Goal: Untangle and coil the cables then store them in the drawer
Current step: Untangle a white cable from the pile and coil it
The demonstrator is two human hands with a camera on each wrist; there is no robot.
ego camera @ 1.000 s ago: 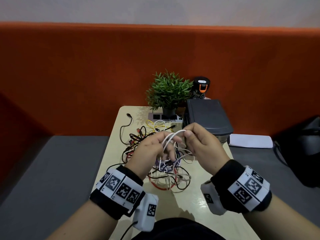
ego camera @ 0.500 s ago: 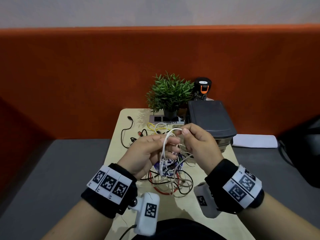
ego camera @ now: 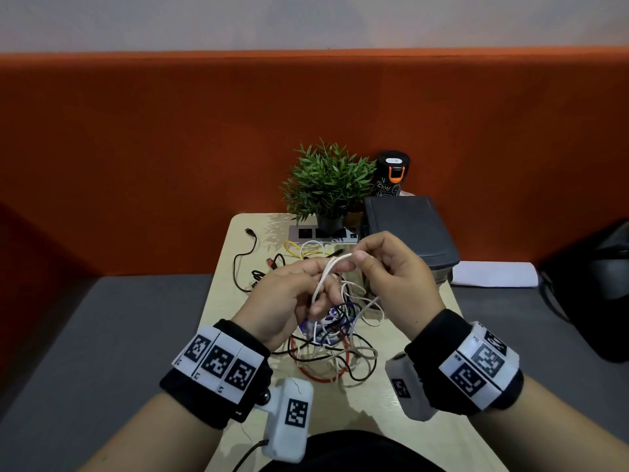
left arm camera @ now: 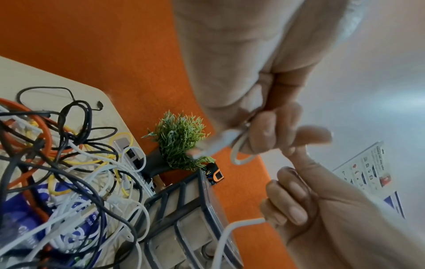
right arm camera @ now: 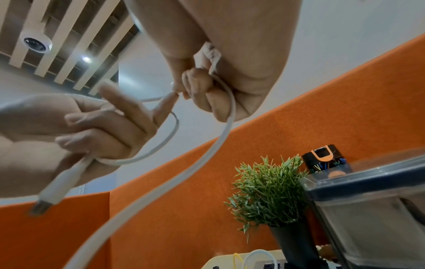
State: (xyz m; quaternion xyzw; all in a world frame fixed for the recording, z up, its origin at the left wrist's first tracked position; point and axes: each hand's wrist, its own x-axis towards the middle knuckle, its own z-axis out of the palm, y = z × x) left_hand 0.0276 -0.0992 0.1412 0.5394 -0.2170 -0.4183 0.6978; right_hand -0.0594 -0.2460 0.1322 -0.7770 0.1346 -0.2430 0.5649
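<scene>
At frame centre I pinch the white cable (ego camera: 335,267) between my left hand (ego camera: 289,298) and right hand (ego camera: 391,277), above the tangle (ego camera: 335,338); it looks light, limp and slippery, best held near its plug.

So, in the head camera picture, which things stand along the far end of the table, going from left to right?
Black cable end → power strip → potted plant → black can with orange tab. The dark drawer box stands in front of the can, so I leave its place open.
</scene>
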